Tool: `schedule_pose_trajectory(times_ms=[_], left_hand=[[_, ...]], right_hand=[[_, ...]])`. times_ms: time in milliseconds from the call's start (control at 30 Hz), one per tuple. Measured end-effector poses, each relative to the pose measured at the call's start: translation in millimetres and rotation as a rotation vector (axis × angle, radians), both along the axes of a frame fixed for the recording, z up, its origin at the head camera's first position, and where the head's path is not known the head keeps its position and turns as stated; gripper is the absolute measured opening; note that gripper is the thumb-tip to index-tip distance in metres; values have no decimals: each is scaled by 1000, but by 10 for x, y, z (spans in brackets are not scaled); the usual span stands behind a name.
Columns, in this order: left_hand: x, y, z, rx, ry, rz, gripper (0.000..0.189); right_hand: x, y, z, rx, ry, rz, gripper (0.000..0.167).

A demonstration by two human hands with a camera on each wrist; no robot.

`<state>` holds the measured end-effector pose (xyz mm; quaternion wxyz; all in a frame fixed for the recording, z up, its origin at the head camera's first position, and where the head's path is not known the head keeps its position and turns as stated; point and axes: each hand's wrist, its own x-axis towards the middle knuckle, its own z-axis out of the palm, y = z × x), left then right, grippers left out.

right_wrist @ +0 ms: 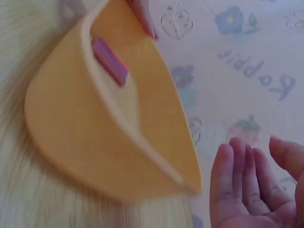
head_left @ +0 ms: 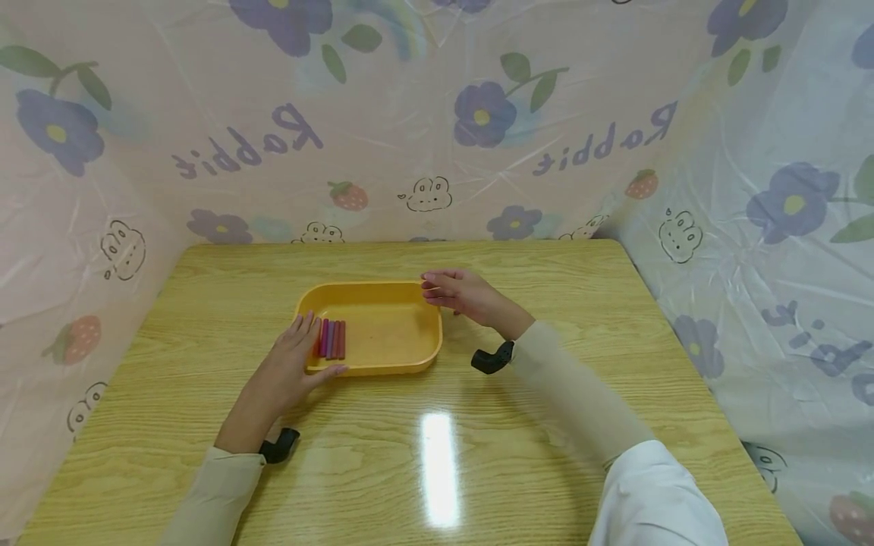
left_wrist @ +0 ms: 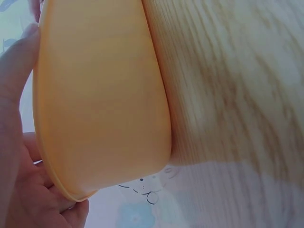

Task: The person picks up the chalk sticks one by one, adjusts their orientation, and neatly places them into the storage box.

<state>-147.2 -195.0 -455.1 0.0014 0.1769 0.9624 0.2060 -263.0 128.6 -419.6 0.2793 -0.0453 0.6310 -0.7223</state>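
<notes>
A shallow yellow plastic tray (head_left: 382, 370) with rounded corners stands on the table. Several thin sticks (head_left: 332, 339) in red, magenta and purple shades lie side by side at its left end; their exact kind cannot be told. My left hand (head_left: 290, 364) holds that end, thumb along the near rim and fingers over the left side. In the left wrist view, its fingers (left_wrist: 52, 209) bend round the tray's rim. Near the far right corner is my right hand (head_left: 467, 296), its fingers extended and close together. The right wrist view shows its palm holding nothing, apart from the tray wall (right_wrist: 71, 118).
The tray stands on a wood-grain table (head_left: 546, 470), towards its far side. Behind and at both sides hangs a patterned plastic sheet (head_left: 382, 136) with flowers, rabbits and strawberries. Black bands (head_left: 278, 446) are worn at both wrists. A bright reflection lies on the near tabletop.
</notes>
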Motion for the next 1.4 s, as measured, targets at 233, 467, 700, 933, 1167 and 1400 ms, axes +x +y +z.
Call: schedule_pose_trajectory(times_ms=[233, 467, 700, 933, 1167, 1400], left_hand=[[0, -14, 3, -17, 4, -2, 100], [0, -10, 2, -12, 14, 0, 99], [-17, -9, 1, -19, 13, -8, 101], [-34, 2, 10, -18, 2, -12, 101], [-34, 8, 9, -17, 2, -12, 101], [-24, -3, 3, -29, 0, -6, 101]], right_hand=[[-55, 306, -43, 84, 52, -23, 42], [-115, 544, -132, 144, 133, -30, 46], [-168, 740, -235, 329, 258, -40, 43], [-194, 796, -286, 404, 288, -42, 40], [-260, 819, -443, 652, 447, -12, 32], [-266, 801, -514, 748, 494, 79, 31]])
